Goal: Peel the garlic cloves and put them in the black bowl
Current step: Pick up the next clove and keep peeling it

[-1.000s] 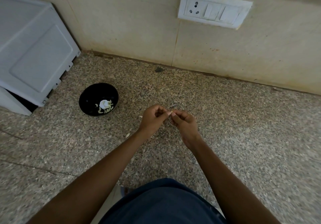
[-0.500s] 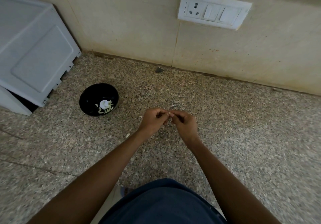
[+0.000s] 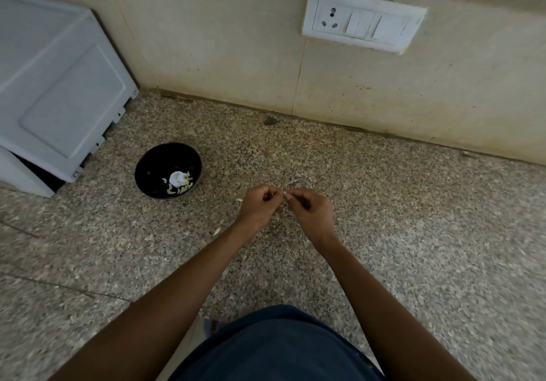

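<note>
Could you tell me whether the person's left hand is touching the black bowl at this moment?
Apart. The head view shows speckled counter between the left hand and the black bowl, which sits off to its left.

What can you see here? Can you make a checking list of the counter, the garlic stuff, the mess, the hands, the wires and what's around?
Surface: speckled stone counter.
Job's things: black bowl left of the hands, pale garlic pieces inside; a small garlic clove pinched between both hands.
Clutter: bits of garlic skin on the counter.
Hands: left hand and right hand together above the counter, fingers curled.
Cables: nothing seen.
Surroundings: beige wall, white socket plate, white appliance at left.
</note>
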